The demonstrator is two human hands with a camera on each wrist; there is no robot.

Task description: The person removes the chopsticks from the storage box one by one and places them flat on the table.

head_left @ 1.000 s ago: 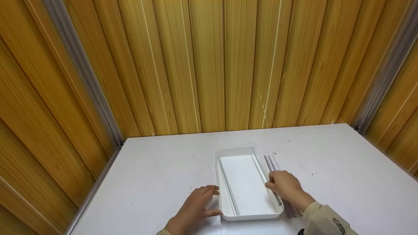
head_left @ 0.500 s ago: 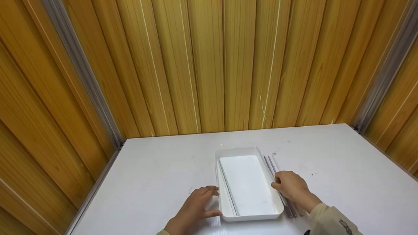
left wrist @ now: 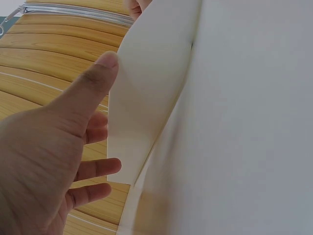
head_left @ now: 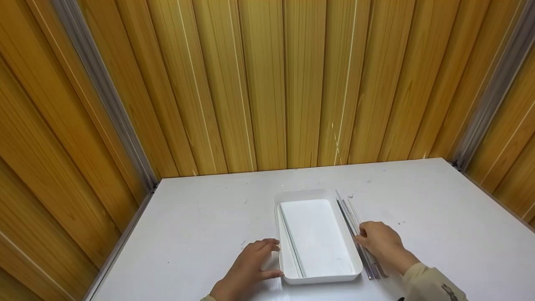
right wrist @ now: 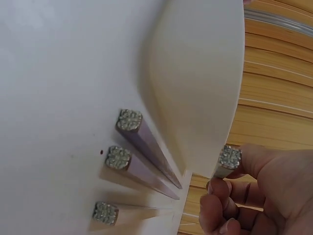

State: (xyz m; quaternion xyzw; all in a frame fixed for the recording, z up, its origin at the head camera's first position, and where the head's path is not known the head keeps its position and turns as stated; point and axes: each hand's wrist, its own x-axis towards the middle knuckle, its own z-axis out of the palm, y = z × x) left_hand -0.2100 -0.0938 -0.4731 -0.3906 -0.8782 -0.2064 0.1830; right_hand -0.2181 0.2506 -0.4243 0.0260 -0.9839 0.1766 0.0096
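Beside the right wall of a white rectangular tray [head_left: 324, 279], my right hand [head_left: 381, 241] pinches one chopstick with thumb and fingers. Its square, glittery silver end [right wrist: 230, 156] shows up close in the right wrist view. Three more chopsticks [right wrist: 146, 142] with similar ends lie on the table below it, along the tray's outer wall. My left hand [head_left: 250, 263] rests against the tray's left side, fingers spread and loosely bent. In the left wrist view its thumb [left wrist: 105, 61] touches the rim. A thin pale strip [head_left: 292, 240] lies inside the tray near the left wall; its kind is unclear.
The white table [head_left: 200, 225] bears small dark marks. Wood-patterned panels [head_left: 267, 83] rise behind it and at both sides, with grey metal posts [head_left: 104, 88] at the corners.
My right hand has moved to the right, carrying the chopstick out of the tray, over its right wall, to above the other chopsticks. The left hand and tray have stayed in place.
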